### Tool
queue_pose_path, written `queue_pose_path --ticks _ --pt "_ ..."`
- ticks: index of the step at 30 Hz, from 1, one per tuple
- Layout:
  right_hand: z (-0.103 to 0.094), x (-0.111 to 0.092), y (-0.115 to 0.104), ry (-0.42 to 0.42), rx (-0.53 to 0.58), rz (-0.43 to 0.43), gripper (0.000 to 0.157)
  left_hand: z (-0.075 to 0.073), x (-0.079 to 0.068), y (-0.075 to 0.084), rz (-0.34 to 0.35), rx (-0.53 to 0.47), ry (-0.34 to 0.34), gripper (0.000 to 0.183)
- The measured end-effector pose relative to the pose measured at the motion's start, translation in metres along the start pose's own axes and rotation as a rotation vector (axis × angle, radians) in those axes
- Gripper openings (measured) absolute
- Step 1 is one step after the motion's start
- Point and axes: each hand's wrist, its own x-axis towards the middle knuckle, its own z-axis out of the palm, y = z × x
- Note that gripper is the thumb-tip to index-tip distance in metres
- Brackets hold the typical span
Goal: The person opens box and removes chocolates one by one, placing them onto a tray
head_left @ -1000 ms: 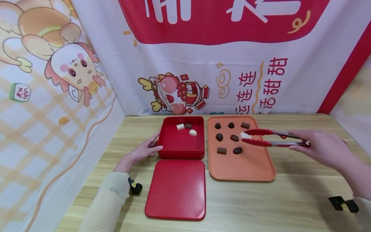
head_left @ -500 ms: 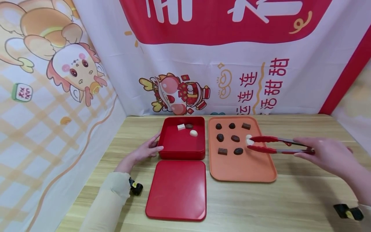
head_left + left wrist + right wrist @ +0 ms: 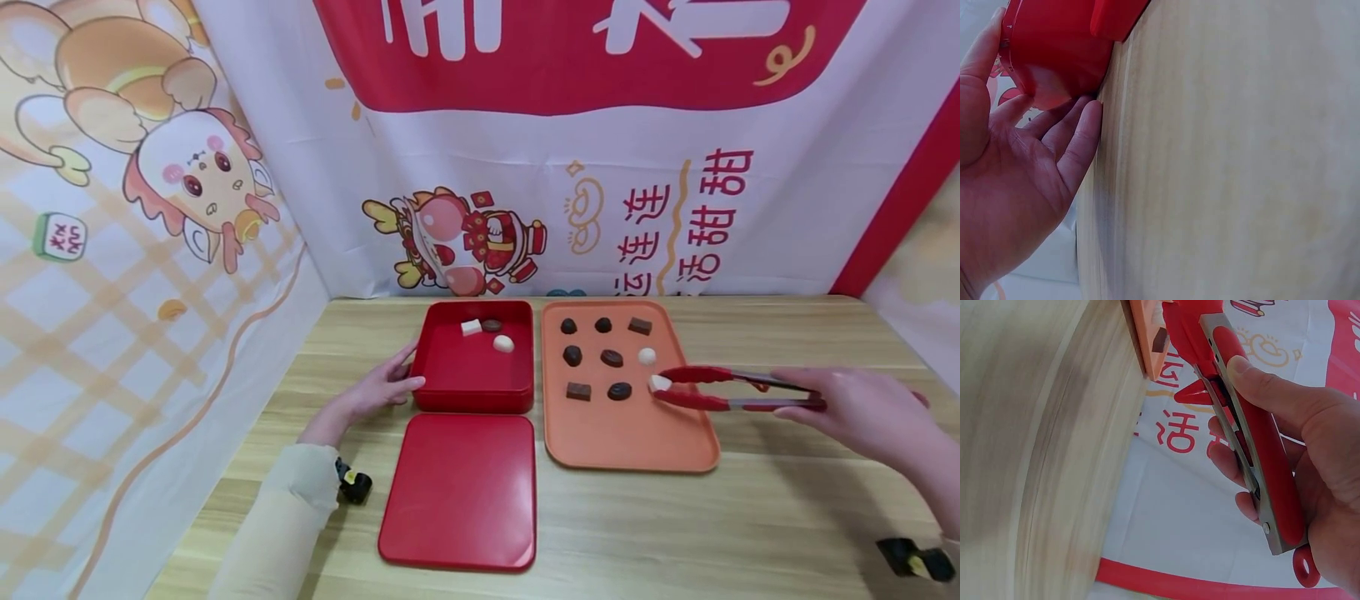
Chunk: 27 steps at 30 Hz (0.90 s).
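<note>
My right hand [image 3: 862, 408] grips red-tipped metal tongs [image 3: 1272, 462] by their handles. In the head view the tongs' tips stand on both sides of a small white chocolate [image 3: 660, 383] at the right of the orange tray [image 3: 630, 437]; whether they squeeze it I cannot tell. A round white chocolate [image 3: 647, 357] lies just behind. Several dark chocolates [image 3: 612, 358] lie in rows on the tray. My left hand [image 3: 1022, 169] rests against the near left corner of the red box [image 3: 472, 402], fingers extended along its wall. Inside are two white pieces [image 3: 503, 343] and a brown one [image 3: 491, 326].
A flat red lid [image 3: 459, 492] lies on the wooden table [image 3: 615, 533] in front of the box. The tray stands close to the box's right side. A printed cloth [image 3: 465, 158] hangs behind the table's far edge, another along the left.
My right hand has drawn the tongs toward me and slightly right. Their tips have left the round white chocolate and now stand at another white piece. My left hand stays at the box.
</note>
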Motion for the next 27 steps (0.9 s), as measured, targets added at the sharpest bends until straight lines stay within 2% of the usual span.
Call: queue_pose_path --ticks 14,24,27 --pt "0.0039 -0.0002 0.0006 -0.022 -0.013 -0.014 0.051 -0.0004 0.001 -0.0012 -0.005 0.003 -0.002 0.079" --pt "0.0049 0.0 0.0005 -0.017 0.005 -0.006 0.053 0.0002 0.0001 -0.0001 -0.005 0.003 0.007 0.078" --pt "0.0022 -0.0001 0.0007 -0.038 0.024 0.016 0.054 0.0 0.0006 0.0 -0.003 0.003 0.0 0.078"
